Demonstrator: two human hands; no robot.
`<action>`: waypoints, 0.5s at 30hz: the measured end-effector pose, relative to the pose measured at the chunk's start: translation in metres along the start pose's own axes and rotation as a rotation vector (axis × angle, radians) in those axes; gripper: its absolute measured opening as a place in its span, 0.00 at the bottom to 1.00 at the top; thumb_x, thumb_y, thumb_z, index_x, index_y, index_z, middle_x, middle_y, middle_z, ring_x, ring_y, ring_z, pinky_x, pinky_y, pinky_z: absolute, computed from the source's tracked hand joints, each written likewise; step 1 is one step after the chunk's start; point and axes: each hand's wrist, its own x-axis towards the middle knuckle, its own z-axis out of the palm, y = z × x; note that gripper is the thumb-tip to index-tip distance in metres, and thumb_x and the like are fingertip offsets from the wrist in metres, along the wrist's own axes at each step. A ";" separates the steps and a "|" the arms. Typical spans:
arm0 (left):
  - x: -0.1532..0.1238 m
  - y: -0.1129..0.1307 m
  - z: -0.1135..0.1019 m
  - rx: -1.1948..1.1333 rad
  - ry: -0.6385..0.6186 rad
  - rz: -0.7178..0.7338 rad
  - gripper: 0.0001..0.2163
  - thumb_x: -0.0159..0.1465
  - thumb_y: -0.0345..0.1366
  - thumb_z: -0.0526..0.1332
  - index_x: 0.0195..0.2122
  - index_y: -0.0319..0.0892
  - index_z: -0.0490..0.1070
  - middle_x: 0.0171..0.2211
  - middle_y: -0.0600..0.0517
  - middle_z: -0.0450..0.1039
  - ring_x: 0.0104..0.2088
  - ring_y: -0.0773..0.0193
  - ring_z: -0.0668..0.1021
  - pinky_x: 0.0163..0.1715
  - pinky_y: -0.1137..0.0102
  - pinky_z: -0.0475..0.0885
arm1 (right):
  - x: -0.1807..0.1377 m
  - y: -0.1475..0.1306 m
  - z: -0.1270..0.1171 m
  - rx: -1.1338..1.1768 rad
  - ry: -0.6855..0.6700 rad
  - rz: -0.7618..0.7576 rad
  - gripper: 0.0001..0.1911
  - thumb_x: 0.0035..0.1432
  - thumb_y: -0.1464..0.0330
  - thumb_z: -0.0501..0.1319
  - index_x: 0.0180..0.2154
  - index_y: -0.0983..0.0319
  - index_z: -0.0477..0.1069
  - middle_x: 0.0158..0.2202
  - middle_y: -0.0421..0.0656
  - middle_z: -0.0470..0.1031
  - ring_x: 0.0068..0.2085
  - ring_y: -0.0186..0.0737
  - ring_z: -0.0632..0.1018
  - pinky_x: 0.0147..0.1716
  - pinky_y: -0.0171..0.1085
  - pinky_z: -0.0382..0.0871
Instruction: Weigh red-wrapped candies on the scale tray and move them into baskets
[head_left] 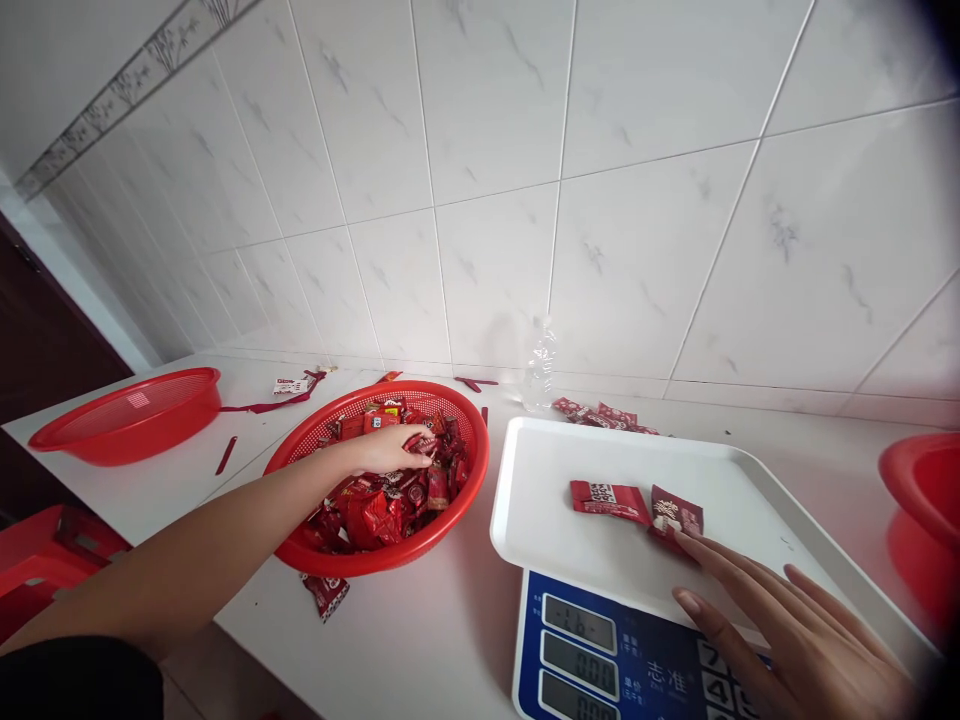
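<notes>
My left hand [394, 450] reaches into a round red plastic basket [367, 565] heaped with red-wrapped snack packets [375, 520]. Its thumb and fingers are closed round a small red snack packet [424, 443]. On the right, my right hand [795, 620] spreads open above the front of a digital scale [652, 660] with a blue panel. Its fingertips are close to a dark red packet [675, 515] on the white weighing tray [540, 540]; whether they touch it I cannot tell. Beside that lies another red packet [609, 498].
A shallow red basket [127, 415] stands at the far left, and part of a red bowl [926, 480] at the right edge. A clear plastic bottle [540, 365] and several packets [604, 415] are behind the scale. One packet [326, 593] lies before the full basket. A red stool [56, 550] stands lower left.
</notes>
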 end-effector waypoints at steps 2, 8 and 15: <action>-0.008 0.006 -0.008 -0.153 -0.015 -0.034 0.23 0.54 0.49 0.63 0.47 0.44 0.66 0.44 0.48 0.72 0.42 0.57 0.75 0.39 0.67 0.68 | 0.000 0.000 0.000 -0.009 0.009 -0.015 0.29 0.60 0.52 0.46 0.61 0.54 0.55 0.50 0.43 0.74 0.48 0.53 0.75 0.48 0.56 0.66; -0.022 0.024 -0.016 -0.401 -0.037 0.042 0.17 0.56 0.52 0.60 0.30 0.42 0.68 0.30 0.53 0.71 0.23 0.70 0.69 0.21 0.73 0.61 | 0.000 0.000 -0.001 0.002 -0.001 -0.022 0.30 0.60 0.52 0.47 0.62 0.53 0.54 0.52 0.43 0.72 0.50 0.54 0.74 0.49 0.56 0.66; -0.014 0.018 -0.013 -0.414 0.044 -0.016 0.22 0.51 0.51 0.66 0.43 0.44 0.72 0.44 0.49 0.74 0.44 0.58 0.75 0.42 0.68 0.69 | 0.004 -0.004 -0.003 0.002 0.022 -0.016 0.28 0.61 0.53 0.46 0.60 0.54 0.56 0.49 0.42 0.75 0.47 0.51 0.77 0.48 0.56 0.67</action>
